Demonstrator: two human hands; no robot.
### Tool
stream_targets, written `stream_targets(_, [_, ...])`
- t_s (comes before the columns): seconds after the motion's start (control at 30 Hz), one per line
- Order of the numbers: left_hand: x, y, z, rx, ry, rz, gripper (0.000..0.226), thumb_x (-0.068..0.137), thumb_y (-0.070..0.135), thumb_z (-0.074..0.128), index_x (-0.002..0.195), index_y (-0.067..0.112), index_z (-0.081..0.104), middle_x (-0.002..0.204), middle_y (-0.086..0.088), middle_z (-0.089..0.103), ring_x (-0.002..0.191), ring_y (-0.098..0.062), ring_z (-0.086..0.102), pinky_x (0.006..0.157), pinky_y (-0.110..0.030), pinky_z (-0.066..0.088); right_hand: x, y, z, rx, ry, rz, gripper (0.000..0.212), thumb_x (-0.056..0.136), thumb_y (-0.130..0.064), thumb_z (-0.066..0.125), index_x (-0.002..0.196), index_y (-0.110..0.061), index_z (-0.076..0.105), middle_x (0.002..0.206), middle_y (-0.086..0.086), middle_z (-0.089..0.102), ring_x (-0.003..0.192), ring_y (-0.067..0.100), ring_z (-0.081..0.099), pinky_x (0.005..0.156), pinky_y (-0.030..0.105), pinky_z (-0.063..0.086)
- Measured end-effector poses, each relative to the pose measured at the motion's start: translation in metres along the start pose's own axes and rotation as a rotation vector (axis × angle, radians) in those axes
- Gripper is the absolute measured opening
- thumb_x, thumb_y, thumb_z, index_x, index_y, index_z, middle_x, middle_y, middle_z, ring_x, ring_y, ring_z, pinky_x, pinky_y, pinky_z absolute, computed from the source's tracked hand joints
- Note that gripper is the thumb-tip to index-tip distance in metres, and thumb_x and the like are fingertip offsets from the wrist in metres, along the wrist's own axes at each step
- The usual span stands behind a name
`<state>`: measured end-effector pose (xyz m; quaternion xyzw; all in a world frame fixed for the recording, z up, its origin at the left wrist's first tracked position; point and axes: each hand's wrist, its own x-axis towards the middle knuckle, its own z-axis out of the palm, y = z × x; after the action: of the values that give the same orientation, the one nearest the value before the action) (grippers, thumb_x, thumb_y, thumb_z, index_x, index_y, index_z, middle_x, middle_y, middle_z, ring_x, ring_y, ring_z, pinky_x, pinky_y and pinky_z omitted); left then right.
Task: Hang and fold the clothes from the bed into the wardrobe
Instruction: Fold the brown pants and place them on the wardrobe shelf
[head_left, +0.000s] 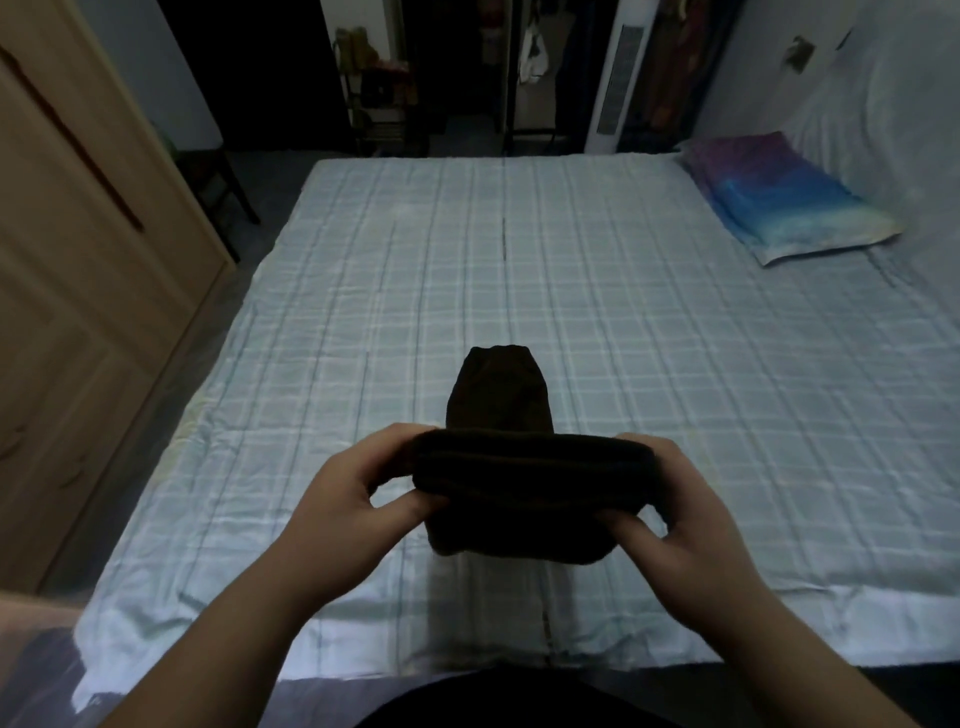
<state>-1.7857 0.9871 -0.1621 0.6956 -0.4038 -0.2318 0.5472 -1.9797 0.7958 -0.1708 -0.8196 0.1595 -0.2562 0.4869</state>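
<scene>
A dark brown garment (524, 493) is folded into a thick wad and held just above the near part of the bed (519, 280). My left hand (353, 493) pinches its left end and my right hand (680, 499) pinches its right end, thumbs underneath and fingers on top. A further part of the same dark cloth (498, 389) stretches away from me and lies on the checked bedsheet. The wooden wardrobe (88, 291) stands at the left, its doors closed.
A purple and blue pillow (784, 197) lies at the far right of the bed. A white sheet covers the wall at the right. Beyond the bed are a dark doorway, a rack with items (379, 98) and a chair (218, 176).
</scene>
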Motion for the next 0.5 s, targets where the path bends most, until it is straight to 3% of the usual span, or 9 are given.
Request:
stream_targets(0.1, [0.042, -0.024, 0.009, -0.092, 0.038, -0.124, 0.037, 0.08, 0.012, 0.073, 0.108, 0.038, 0.068, 0.107, 0.005, 0.072, 0.106, -0.015, 0.068, 0.089, -0.022, 0.053, 0.037, 0.039, 0.0, 0.066, -0.021, 0.15, 0.063, 0.087, -0.003, 0.071, 0.118, -0.053, 0.052, 0.116, -0.024, 0.061, 0.109, 0.003, 0.063, 0.09, 0.017, 0.05])
stream_targets(0.2, [0.096, -0.055, 0.018, -0.136, 0.082, -0.25, 0.04, 0.087, -0.006, 0.068, 0.112, 0.025, 0.067, 0.107, 0.006, 0.073, 0.104, -0.01, 0.068, 0.085, -0.018, 0.052, 0.085, 0.082, 0.005, 0.113, -0.055, 0.278, 0.054, 0.089, -0.008, 0.068, 0.119, -0.05, 0.052, 0.117, -0.025, 0.062, 0.11, 0.001, 0.063, 0.09, 0.023, 0.053])
stream_targets(0.37, [0.199, -0.132, 0.033, -0.161, 0.181, -0.417, 0.031, 0.092, 0.004, 0.064, 0.118, 0.022, 0.065, 0.109, 0.009, 0.073, 0.104, -0.005, 0.067, 0.084, -0.016, 0.053, 0.178, 0.179, 0.026, 0.168, -0.077, 0.455, 0.041, 0.093, -0.019, 0.065, 0.123, -0.044, 0.051, 0.113, -0.024, 0.066, 0.107, -0.003, 0.063, 0.092, 0.024, 0.052])
stream_targets(0.5, [0.276, -0.215, 0.045, -0.149, 0.228, -0.516, 0.026, 0.095, 0.019, 0.064, 0.119, 0.027, 0.064, 0.11, 0.006, 0.072, 0.104, -0.006, 0.067, 0.086, -0.023, 0.055, 0.25, 0.27, 0.058, 0.14, -0.051, 0.56, 0.034, 0.094, -0.028, 0.064, 0.125, -0.038, 0.054, 0.113, -0.021, 0.066, 0.103, -0.009, 0.061, 0.093, 0.022, 0.051])
